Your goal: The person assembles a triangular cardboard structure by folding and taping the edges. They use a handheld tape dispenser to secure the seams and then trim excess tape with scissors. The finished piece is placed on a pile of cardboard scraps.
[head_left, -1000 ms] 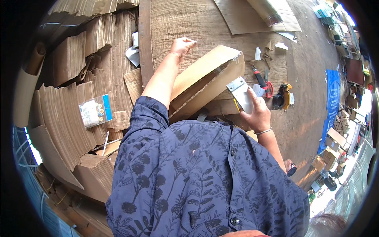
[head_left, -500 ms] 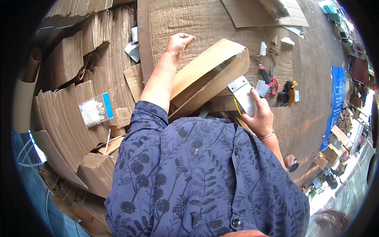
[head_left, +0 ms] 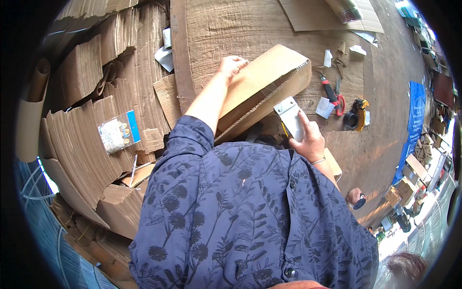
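Observation:
A long folded cardboard box [head_left: 269, 71] lies slantwise in front of me, its opening gap toward my body. My left hand [head_left: 232, 66] is at the box's far left edge, fingers curled together; whether they grip the edge or something small, I cannot make out. In my right hand [head_left: 310, 142] is a flat silvery metal tool [head_left: 290, 117] with bolt heads at its end and a yellow strip along one side. The thumb and fingers wrap round it, just right of the box. What lies under the tool is partly hidden.
Right of the box lie a red-and-black handled tool [head_left: 329, 91], red-handled scissors [head_left: 340, 105] and a yellow-and-black tape dispenser [head_left: 356, 115]. Stacked cardboard sheets [head_left: 91, 144] fill the left, with a clear bag [head_left: 115, 136] on top. A cardboard sheet [head_left: 313, 19] lies at the back.
My left hand has moved right and nearer, from beyond the box to its far edge. My right hand with the metal tool has shifted slightly left and nearer. The whole view has shifted a little.

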Demonstrator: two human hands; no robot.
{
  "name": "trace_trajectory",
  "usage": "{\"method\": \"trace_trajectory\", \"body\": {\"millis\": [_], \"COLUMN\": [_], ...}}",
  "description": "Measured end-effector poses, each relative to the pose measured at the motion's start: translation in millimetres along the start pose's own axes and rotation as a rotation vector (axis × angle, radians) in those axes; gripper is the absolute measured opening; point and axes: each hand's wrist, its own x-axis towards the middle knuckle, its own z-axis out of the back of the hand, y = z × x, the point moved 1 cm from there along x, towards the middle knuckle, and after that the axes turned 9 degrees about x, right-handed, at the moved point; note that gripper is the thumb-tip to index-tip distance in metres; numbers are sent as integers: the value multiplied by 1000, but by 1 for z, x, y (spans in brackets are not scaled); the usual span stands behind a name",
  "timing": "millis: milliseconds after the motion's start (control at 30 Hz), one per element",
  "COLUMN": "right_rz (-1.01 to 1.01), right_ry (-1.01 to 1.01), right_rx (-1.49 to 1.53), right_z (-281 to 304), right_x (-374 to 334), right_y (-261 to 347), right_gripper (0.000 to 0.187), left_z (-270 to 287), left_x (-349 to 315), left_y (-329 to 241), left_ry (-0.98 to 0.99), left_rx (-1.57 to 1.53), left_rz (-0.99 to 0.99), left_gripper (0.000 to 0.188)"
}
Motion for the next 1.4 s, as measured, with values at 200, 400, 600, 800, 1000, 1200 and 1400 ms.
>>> {"method": "trace_trajectory", "body": {"millis": [200,400,600,800,1000,1200,1400], "right_rz": [54,117,110,156,104,44,30], "right_ry": [-47,-55,-79,-84,-109,-31,-27], "right_rx": [81,125,158,136,164,29,-94], "right_z": [-28,-43,-50,-50,-55,-34,40], "right_x": [10,15,12,20,16,6,-13], "right_y": [-21,-34,-38,-35,-41,-28,32], "right_gripper": [88,87,86,84,85,87,81], "left_z": [-26,0,-10,-28,-35,-45,-57], "left_x": [-18,-38,-67,-20,-134,-146,-144], "left_y": [3,-11,-9,13,-62,-71,-57], "left_ry": [-95,-97,370,306,191,277,102], "left_rx": [206,505,507,709,964,1050,1109], "left_rz": [42,-56,-521,-281,-540,-306,-345], "left_gripper": [21,40,53,58,58,74,66]}}
